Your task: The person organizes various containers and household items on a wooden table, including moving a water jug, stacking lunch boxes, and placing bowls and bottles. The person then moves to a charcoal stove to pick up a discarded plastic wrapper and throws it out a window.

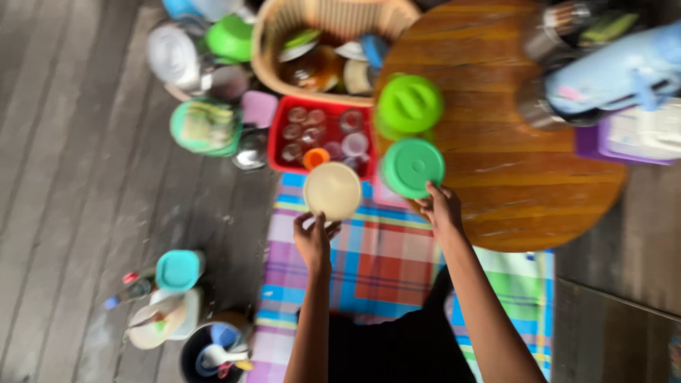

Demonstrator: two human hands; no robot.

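Gripping a cream lid (332, 190) by its near edge, the left hand (313, 240) lifts it clear while the right hand (441, 210) pinches a green lid (412, 167) on the round table (525, 191).

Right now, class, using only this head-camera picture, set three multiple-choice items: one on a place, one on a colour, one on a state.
1. Where does the red crate stand?
A. on the round table
B. on the floor beside the round table
C. inside the basket

2. What colour is the lid at the right hand?
A. green
B. red
C. black

3. What is the left hand doing?
A. lying flat on the cloth
B. holding up a cream lid
C. resting in a bucket

Answers: B, it stands on the planks; A, plainly green; B, fingers grip its lower edge.
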